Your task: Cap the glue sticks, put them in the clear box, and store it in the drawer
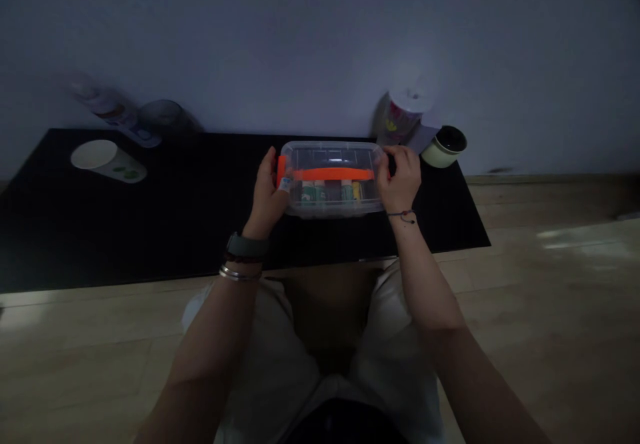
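A clear plastic storage box with an orange handle across its lid is in the middle of the view, over the black table. Through its wall I see several small green and yellow items, too dim to name. My left hand grips the box's left end, thumb in front, beside an orange latch. At the opposite end my right hand is closed around the edge, mostly covering the latch there. The lid appears to be on. Whether the box's base touches the table I cannot tell.
On the black table, a white paper cup stands at left, near a bottle and a dark round container. A lidded clear cup and a pale green mug are at right. A wall rises behind.
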Demonstrator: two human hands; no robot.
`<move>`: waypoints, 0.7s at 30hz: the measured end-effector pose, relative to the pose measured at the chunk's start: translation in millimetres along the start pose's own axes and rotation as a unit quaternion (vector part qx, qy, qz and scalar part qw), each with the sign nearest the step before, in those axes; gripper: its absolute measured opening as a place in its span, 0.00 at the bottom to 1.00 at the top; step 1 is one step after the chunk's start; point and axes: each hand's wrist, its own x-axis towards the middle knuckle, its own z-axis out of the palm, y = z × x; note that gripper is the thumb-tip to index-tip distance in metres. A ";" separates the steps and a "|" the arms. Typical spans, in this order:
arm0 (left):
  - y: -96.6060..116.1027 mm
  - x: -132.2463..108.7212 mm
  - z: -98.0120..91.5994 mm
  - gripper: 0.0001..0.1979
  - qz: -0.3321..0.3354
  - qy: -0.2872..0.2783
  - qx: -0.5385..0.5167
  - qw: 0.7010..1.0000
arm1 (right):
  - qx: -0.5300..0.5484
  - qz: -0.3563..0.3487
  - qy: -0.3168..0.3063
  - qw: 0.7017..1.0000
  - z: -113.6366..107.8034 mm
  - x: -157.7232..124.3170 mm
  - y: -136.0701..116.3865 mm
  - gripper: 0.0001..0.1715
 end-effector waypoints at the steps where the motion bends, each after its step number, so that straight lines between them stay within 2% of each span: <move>1: 1.7 -0.1 -1.0 0.33 0.014 0.010 0.016 1.000 | 0.008 -0.030 0.011 0.999 -1.2 -2.8 -1.9 0.20; 3: 7.1 -1.8 -5.1 0.30 0.046 0.024 0.057 0.997 | 0.032 -0.087 0.008 0.996 -4.4 -10.3 -7.5 0.19; 5: 14.9 -6.1 -10.6 0.28 0.082 0.035 0.098 0.991 | 0.062 -0.139 -0.024 0.988 -8.4 -19.9 -14.6 0.17; 8: 28.1 -17.0 -18.4 0.26 0.138 0.035 0.158 0.977 | 0.094 -0.210 -0.100 0.968 -14.5 -38.7 -26.4 0.15; 10: 35.8 -25.5 -22.3 0.25 0.176 0.023 0.193 0.965 | 0.096 -0.237 -0.182 0.949 -17.4 -55.0 -34.3 0.15; 14: 44.4 -42.6 -28.0 0.22 0.233 -0.011 0.250 0.940 | 0.092 -0.210 -0.368 0.901 -22.2 -96.2 -47.0 0.13; 18: 44.3 -60.8 -34.2 0.21 0.269 -0.033 0.276 0.922 | 0.101 -0.175 -0.432 0.879 -32.7 -136.1 -48.9 0.17; 21: 42.1 -74.6 -41.1 0.20 0.277 -0.039 0.284 0.917 | 0.120 -0.144 -0.473 0.861 -44.4 -155.5 -41.3 0.17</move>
